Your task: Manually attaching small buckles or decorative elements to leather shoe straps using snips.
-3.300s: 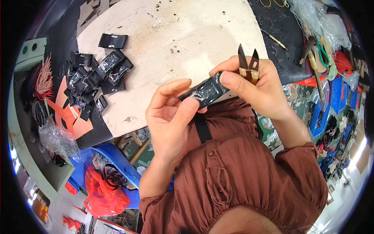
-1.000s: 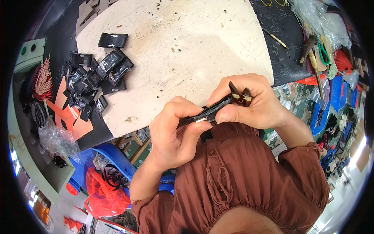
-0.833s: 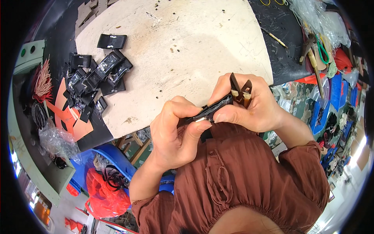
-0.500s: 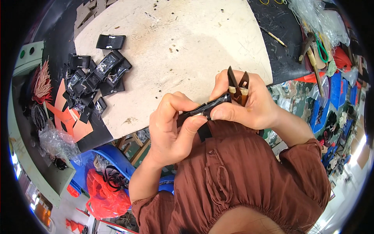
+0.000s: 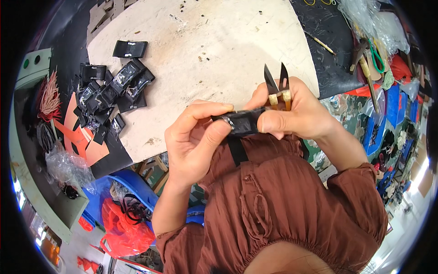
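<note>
A small black strap-like piece [image 5: 246, 122] with a shiny, film-like surface is stretched between both hands, just off the near edge of the board. My left hand [image 5: 194, 137] pinches its left end between thumb and fingers. My right hand [image 5: 296, 112] grips the right end with the thumb on top. Tucked in that same right hand is a pair of thread snips [image 5: 279, 91], its two dark blades pointing away from me and spread apart. To the left lies a heap of similar black pieces [image 5: 114, 86], partly wrapped in clear film.
Beneath the heap is a pale board [image 5: 210, 59] with dark scraps, on a black tabletop [image 5: 328, 68]. Orange sheets [image 5: 82, 141] and clear plastic [image 5: 68, 169] lie at left. A blue bin [image 5: 137, 182] holds a red bag [image 5: 125, 230]. Green-handled scissors [image 5: 376, 57] and tools sit far right.
The black piece has turned from edge-on to show its broad face. My left hand has shifted slightly left, and the snips have tilted upright with their blades showing more.
</note>
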A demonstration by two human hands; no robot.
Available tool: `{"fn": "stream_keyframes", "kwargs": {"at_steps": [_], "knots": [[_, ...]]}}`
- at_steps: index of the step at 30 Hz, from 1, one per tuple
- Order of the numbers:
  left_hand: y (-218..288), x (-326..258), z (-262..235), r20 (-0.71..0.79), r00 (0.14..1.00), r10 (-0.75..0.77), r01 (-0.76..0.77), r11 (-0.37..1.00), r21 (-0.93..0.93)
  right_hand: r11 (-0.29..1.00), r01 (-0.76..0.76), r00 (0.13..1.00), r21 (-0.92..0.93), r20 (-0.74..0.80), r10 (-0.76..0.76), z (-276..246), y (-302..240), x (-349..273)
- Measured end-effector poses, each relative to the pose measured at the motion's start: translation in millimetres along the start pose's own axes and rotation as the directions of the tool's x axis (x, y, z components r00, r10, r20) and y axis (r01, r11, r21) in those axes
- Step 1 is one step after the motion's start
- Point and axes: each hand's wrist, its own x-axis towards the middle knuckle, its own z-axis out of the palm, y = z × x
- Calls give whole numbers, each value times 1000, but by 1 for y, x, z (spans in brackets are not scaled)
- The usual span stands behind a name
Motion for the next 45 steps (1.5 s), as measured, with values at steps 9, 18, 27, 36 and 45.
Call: {"fn": "stream_keyframes", "kwargs": {"at_steps": [9,18,27,36,45], "knots": [[3,-3,-3,-22,963,-269,252,926,-282,987,-53,996,152,-61,63,1,-4,2],[1,3,7,11,957,-290,282,920,-272,987,92,969,-128,-216,-118,2,-6,14],[-17,1,17,-188,960,-208,70,827,-558,800,355,872,-484,-138,-470,15,2,9],[-6,-6,7,-148,983,-112,71,964,-258,827,289,914,-482,-118,-388,3,0,4],[-5,-5,3,6,991,-134,129,936,-327,995,24,998,97,57,-30,-7,-4,3]]}}
